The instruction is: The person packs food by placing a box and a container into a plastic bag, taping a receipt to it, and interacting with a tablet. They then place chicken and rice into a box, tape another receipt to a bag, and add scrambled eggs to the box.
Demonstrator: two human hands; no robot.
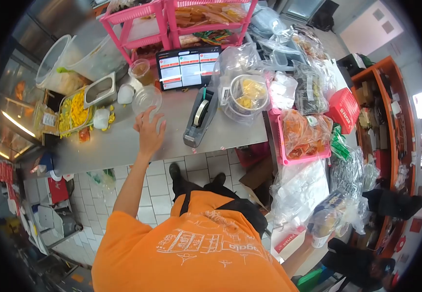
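Left hand [149, 130] - fingers spread wide on the grey steel counter [123, 146] - touches the clear round plastic tub [147, 100], apparently steadying it; right hand [312, 239], low beside crumpled white plastic bags [298, 187], grip indiscernible.

The counter [123, 141] is smooth, dull grey metal. The cup [147, 100] at the left hand [149, 129] is clear, glossy plastic. The rack [167, 19] is pink plastic and the tape dispenser [199, 119] is matt grey plastic.
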